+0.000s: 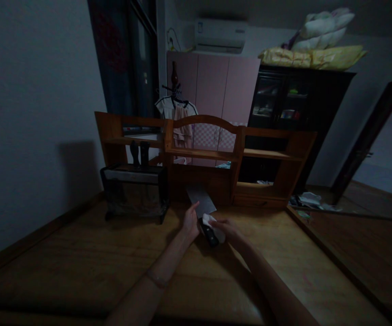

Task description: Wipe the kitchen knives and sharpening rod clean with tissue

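A cleaver with a broad grey blade (201, 201) and a black handle (209, 234) is held above the wooden desk, its blade pointing away from me. My left hand (191, 222) grips it from the left where blade and handle meet, thumb up along the blade. In my right hand (228, 230) is a white cloth or tissue (218, 232), pinched and pressed against the handle's near side. Left of them stands a knife block (136, 194) with a clear front and a dark frame. Two black-handled knives (139, 155) stick up from its top.
A wooden shelf unit (203, 155) runs along the back of the desk (169, 276). The wall (40, 113) is close on the left. Past the desk's raised right edge (332, 253) lies another brown surface. Wardrobe (211, 86) and dark cabinet (301, 117) stand behind.
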### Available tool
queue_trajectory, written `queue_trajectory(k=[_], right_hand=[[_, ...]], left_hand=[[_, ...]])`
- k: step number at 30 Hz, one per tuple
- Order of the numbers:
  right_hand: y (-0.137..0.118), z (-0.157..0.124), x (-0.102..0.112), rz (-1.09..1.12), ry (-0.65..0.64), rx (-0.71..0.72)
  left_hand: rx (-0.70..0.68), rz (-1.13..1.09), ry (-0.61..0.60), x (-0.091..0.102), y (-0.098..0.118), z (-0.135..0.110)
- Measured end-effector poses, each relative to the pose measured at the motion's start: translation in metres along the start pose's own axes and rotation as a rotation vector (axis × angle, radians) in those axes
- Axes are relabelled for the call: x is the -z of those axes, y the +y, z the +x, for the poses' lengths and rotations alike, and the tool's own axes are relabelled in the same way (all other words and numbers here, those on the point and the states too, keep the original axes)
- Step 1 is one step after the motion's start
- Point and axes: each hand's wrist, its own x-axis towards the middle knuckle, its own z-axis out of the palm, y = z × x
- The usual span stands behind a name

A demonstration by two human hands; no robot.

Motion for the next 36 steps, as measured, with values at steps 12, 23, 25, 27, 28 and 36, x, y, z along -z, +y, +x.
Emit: queue_trajectory(k=[12,23,25,27,28,36], right_hand=[[-0.0038,0.0055,0.0008,-0.136,0.043,0.029],[-0.0032,0.0078,-0.0015,-0.179,0.095,0.115],[-0.0017,0.0091,-0.0017,-0.181,0.089,0.135],[-0.0015,0.0093,-0.0021,-0.19,0.085,0.148],[-0.0018,0.0091,-0.0024,-0.195,0.084,0.153],[-0.0024,0.0091,-0.0037,-0.24,0.052,0.157]], left_hand=[[-0.049,0.037,0.039,0.0037,-0.001,0.0015],[-0.058,0.059,0.061,0.0053,-0.0031,0.0045],[-0.074,0.052,0.067,0.0065,-0.0033,0.0051],[-0.083,0.042,0.062,0.0071,-0.0033,0.0052],[-0.08,0.039,0.06,0.0071,-0.0031,0.005],[-0.066,0.031,0.054,0.0065,-0.0033,0.0056]])
